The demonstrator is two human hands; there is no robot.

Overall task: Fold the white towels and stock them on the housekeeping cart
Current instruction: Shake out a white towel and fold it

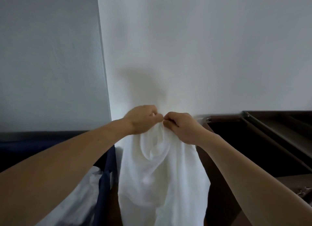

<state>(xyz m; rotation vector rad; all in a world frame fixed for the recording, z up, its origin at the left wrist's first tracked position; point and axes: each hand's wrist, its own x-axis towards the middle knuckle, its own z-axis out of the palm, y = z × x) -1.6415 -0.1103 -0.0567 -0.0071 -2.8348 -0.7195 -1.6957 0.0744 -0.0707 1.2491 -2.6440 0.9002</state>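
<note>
The person's forearms [50,175] reached forward, left hand [143,118] and right hand [181,126] side by side, each pinching the top edge of a white towel [160,175]. It hung between a blue hamper [108,175] and the dark cart [253,133].

Perhaps 1 towel [160,175]: left hand [143,119], right hand [182,127]

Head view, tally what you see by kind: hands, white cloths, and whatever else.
Hands: 2, left hand, right hand
White cloths: 2, held towel, heaped cloth
Navy bag: 1
Brown cart: 1
Total: 6
</note>
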